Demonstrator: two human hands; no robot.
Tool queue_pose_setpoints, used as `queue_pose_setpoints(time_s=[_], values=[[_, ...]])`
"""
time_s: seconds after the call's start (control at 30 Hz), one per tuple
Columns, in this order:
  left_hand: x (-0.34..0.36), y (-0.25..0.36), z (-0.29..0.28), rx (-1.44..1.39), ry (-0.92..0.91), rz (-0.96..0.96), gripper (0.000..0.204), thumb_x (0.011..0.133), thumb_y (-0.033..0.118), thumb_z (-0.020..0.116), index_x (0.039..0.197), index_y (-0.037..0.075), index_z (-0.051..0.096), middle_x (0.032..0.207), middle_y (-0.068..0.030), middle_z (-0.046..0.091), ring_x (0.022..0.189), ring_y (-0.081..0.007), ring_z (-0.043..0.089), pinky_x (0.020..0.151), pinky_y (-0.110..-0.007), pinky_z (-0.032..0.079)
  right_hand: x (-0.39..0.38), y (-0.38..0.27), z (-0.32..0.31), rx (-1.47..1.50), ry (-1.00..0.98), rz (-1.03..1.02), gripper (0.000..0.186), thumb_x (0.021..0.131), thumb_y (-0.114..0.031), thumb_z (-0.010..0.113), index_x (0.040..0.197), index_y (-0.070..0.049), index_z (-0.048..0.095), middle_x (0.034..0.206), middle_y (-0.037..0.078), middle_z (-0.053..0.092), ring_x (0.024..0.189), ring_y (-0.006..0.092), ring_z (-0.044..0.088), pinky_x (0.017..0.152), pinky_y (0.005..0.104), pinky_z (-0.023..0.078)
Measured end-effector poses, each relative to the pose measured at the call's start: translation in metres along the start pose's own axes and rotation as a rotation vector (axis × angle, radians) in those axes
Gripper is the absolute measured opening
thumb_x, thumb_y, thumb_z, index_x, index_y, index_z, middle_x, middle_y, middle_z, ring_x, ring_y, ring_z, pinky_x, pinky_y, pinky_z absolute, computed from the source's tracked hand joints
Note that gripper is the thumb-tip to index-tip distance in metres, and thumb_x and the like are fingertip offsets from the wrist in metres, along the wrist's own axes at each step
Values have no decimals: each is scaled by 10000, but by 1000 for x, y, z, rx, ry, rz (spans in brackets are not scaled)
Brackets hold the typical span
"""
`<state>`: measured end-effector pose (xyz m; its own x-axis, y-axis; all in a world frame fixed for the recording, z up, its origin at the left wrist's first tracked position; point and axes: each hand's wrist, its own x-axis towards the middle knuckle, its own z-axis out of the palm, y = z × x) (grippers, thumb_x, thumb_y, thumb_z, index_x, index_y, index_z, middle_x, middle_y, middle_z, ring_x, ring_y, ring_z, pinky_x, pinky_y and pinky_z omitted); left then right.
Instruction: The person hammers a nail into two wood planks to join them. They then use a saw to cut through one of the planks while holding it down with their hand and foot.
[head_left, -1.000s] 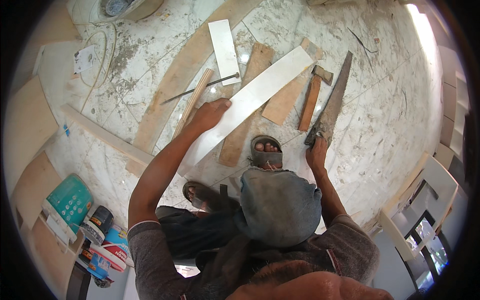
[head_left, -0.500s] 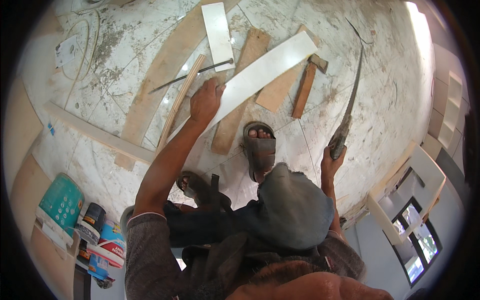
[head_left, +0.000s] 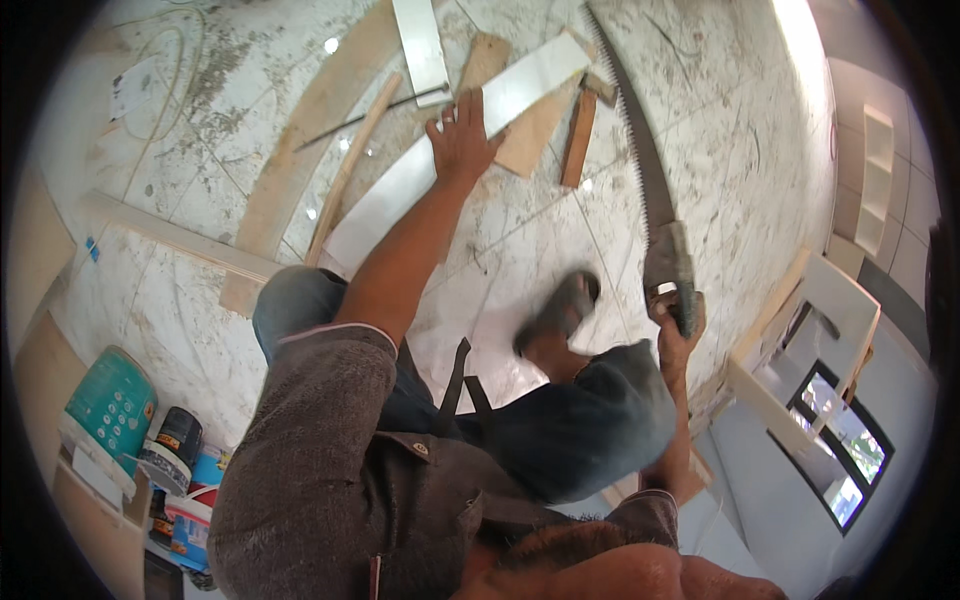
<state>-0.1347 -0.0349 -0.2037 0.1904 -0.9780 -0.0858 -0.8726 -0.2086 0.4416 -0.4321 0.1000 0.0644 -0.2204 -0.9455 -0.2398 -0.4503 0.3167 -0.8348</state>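
Observation:
My left hand (head_left: 462,142) rests with spread fingers on a long white board (head_left: 378,208), which lies diagonally across several bare wooden pieces (head_left: 530,145). My right hand (head_left: 677,330) grips the handle of a handsaw (head_left: 646,155), its blade pointing forward along the floor's right side. Between board and saw lies a hammer (head_left: 578,140) with a wooden handle. A thin metal bar (head_left: 350,128) and a narrow wooden strip (head_left: 346,180) lie left of my left hand, near a short white piece (head_left: 420,40). My bent knees and a sandalled foot are below, the foot blurred.
Paint containers (head_left: 173,450) and a teal bucket (head_left: 110,400) stand at lower left, near leaning sheets (head_left: 40,240). A cream frame (head_left: 830,300) and small shelf unit (head_left: 876,180) are on the right. A looped cord (head_left: 170,60) and long plank (head_left: 170,228) lie leftward.
My left hand has slid forward and right along the board, fingers spreading. The saw has turned, showing its blade broadside with the tip further left. My legs have shifted, the left knee now showing left.

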Motion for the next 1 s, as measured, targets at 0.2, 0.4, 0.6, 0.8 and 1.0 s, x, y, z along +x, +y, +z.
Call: queue_pose_setpoints(time_s=[0.2, 0.4, 0.6, 0.8, 1.0], values=[[2, 13, -5, -104, 100, -33, 655, 910, 512, 495, 1416, 106, 403, 1409, -76, 455, 1208, -277, 484, 970, -500, 286, 42, 72, 14, -120, -161, -51, 259, 751, -150, 753, 933, -6, 636, 791, 32, 626, 723, 109, 549, 675, 269, 440], [2, 12, -2, 62, 216, -44, 418, 949, 302, 484, 1328, 127, 486, 1325, -50, 496, 1215, -238, 475, 996, -517, 275, 75, 146, 39, -33, -292, -148, 221, 774, -139, 729, 909, -2, 621, 759, 49, 643, 689, 113, 568, 658, 279, 468], [16, 24, 18, 131, 401, -178, 269, 905, 225, 526, 1140, 104, 579, 1172, -73, 550, 1122, -261, 517, 997, -518, 289, 92, 176, 39, 57, -397, -160, 212, 766, -91, 717, 909, 18, 605, 734, 74, 634, 642, 105, 557, 605, 264, 460], [22, 39, 10, 8, 418, -276, 280, 935, 338, 520, 1044, 101, 624, 1049, -103, 593, 1036, -287, 552, 928, -462, 348, 98, 191, 25, 63, -426, -296, 208, 749, -74, 722, 901, 15, 612, 681, 67, 607, 604, 106, 549, 567, 271, 448], [24, 43, 6, 46, 364, -378, 297, 943, 360, 516, 1036, 99, 623, 1049, -116, 604, 1004, -311, 568, 878, -478, 375, 105, 197, 24, 30, -481, -314, 220, 726, -54, 731, 891, 20, 606, 659, 91, 607, 564, 163, 577, 544, 296, 455]])
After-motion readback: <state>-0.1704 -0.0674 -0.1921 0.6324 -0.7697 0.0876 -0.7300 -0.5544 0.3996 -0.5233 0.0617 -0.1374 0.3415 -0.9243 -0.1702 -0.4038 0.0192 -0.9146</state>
